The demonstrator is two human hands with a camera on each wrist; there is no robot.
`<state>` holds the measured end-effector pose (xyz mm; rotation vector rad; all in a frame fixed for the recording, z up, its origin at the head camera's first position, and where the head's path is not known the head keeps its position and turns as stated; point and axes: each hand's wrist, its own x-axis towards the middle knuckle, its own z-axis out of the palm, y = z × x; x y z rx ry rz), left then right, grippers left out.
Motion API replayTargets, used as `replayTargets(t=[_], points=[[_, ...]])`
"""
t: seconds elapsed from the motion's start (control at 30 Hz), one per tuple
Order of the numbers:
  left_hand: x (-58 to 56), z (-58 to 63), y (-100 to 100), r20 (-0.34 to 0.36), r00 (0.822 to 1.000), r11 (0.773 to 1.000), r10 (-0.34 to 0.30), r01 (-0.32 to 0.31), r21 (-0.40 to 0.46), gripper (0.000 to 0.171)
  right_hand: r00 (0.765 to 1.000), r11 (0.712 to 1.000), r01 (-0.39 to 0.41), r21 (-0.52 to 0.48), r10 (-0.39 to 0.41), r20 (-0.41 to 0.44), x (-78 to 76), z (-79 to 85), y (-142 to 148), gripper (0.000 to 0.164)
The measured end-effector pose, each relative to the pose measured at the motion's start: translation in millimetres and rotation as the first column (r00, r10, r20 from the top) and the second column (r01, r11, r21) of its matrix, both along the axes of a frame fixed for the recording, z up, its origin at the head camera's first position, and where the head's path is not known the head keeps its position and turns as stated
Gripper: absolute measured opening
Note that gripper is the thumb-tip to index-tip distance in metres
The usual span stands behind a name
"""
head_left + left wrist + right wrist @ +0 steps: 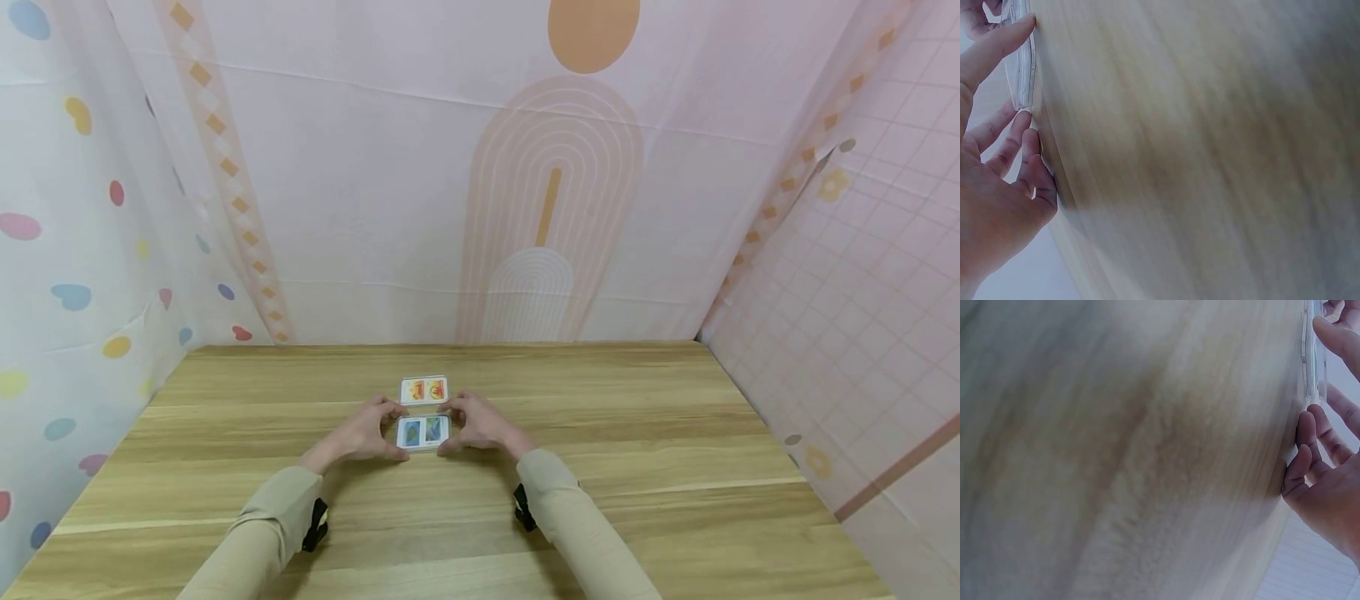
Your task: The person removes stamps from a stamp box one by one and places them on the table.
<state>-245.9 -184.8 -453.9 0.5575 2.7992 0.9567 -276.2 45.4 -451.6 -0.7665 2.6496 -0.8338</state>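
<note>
A flat clear plastic case [423,432] with two blue-green pictures lies on the wooden table between both hands. My left hand [366,431] holds its left side, thumb at the near corner and fingers at the far one. On the opposite side my right hand [482,423] grips it the same way. Seen edge-on in the left wrist view, the case [1026,69] has the thumb along its near edge. In the right wrist view the other fingers curl loosely beside the case [1311,359]. Just beyond it lies a similar case [423,390] with two orange-red pictures.
The wood-grained table [637,433] reaches back to a patterned cloth curtain [360,192]. More cloth hangs on the left, with coloured dots, and on the right, with a grid. Black straps [315,527] sit at both wrists, by the beige sleeves.
</note>
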Motion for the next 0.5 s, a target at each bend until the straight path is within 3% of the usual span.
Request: replayTargets(t=[0.5], points=[[0.2, -1.0, -2.0, 0.017, 1.000, 0.999, -0.001, 0.001, 0.039, 0.069, 0.998, 0.997, 0.018, -0.076, -0.013, 0.063, 1.4, 0.5, 2.5, 0.062]])
